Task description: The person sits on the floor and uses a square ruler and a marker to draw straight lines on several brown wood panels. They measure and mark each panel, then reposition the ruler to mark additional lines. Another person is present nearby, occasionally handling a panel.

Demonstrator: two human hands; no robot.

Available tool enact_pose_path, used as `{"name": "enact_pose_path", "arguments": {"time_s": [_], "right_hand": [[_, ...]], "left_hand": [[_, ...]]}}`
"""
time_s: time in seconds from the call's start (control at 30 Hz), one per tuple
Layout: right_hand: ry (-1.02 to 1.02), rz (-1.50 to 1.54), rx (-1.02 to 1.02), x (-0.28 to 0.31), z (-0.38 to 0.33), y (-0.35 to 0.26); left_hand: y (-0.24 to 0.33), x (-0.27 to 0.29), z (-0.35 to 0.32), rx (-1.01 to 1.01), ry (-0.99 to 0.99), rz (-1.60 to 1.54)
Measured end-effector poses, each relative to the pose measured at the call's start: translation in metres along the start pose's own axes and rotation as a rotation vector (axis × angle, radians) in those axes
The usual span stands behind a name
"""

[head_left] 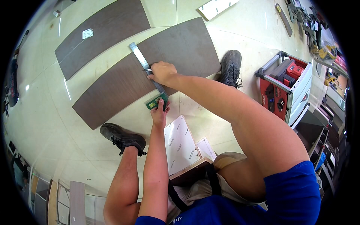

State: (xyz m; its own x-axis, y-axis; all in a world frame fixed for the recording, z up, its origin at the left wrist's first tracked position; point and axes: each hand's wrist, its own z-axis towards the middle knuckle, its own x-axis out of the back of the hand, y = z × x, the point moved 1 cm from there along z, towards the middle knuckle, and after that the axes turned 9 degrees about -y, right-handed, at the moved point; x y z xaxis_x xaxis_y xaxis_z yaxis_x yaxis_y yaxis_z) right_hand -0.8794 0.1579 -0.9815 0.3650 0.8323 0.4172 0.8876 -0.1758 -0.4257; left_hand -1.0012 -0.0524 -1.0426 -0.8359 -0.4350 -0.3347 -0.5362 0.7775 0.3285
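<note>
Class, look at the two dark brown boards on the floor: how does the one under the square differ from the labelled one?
The near board has the square's metal blade across it; the labelled board has no tool on it. The labelled board bears a white label; the near board shows none. Both are dark brown and lie on the floor.

From my feed I see a dark brown panel (108, 90), faintly grained, lying flat on the pale, glossy floor (75, 138), slanting from left of centre up to the upper middle of the frame. Across it I make out a square (139, 55): its flat silver blade crosses the panel's width, the tip poking just past the far edge, while its green stock sits by the near edge, close to the frame's centre; I can't tell whether they touch.
</note>
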Motion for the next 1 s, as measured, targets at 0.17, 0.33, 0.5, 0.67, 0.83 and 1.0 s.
{"name": "enact_pose_path", "arguments": {"time_s": [0.17, 0.33, 0.5, 0.67, 0.83, 1.0], "right_hand": [[0.026, -0.017, 0.034, 0.000, 0.006, -0.002], [0.033, -0.013, 0.026, -0.003, 0.000, -0.011], [-0.002, -0.023, -0.021, 0.005, -0.008, -0.013], [0.001, -0.018, -0.013, 0.006, -0.007, -0.014], [-0.009, -0.011, -0.012, 0.009, -0.010, -0.011], [-0.008, -0.015, -0.021, 0.009, -0.010, -0.013]], "left_hand": [[0.007, 0.002, 0.003, -0.011, 0.010, 0.001], [0.002, 0.012, -0.003, -0.043, -0.048, -0.032], [0.011, -0.003, -0.015, 0.017, -0.015, -0.037], [0.009, 0.001, -0.014, -0.011, -0.039, -0.012], [0.009, -0.002, -0.014, -0.009, -0.047, -0.025], [0.011, -0.001, -0.015, -0.001, -0.042, -0.039]]}}
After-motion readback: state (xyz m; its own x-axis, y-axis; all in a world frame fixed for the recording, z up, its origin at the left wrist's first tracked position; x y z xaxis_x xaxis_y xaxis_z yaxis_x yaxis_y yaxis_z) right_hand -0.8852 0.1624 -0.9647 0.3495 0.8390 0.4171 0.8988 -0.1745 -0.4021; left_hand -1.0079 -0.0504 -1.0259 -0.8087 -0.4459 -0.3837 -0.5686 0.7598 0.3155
